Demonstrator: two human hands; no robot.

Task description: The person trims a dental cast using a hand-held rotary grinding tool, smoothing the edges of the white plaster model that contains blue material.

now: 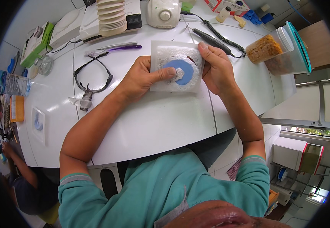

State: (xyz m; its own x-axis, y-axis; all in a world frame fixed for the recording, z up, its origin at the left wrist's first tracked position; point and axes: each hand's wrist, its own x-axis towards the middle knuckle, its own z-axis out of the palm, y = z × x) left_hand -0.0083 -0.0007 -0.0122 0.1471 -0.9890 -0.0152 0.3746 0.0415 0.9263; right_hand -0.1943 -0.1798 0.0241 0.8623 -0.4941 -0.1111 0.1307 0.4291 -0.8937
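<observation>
- "where's the square packet (pixel 180 65)?"
- "at twelve o'clock, over the white table (pixel 153 125)."
- "and the hands?"
- "left hand (pixel 139 78) holds it, thumb (pixel 162 74) over its blue ring (pixel 188 71); right hand (pixel 218 68) grips its two o'clock corner. black glasses (pixel 109 80) lie at its nine."

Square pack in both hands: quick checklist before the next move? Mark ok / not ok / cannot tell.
1. Left hand steadying the square pack: ok, thumb across the front onto the blue ring.
2. Right hand on the pack: ok, thumb at its upper right corner.
3. Black handpiece set down: ok, lying on the table.
4. Black-framed glasses worn: not ok, lying on the table.
5. Back of the pack intact: cannot tell, facing away.
</observation>
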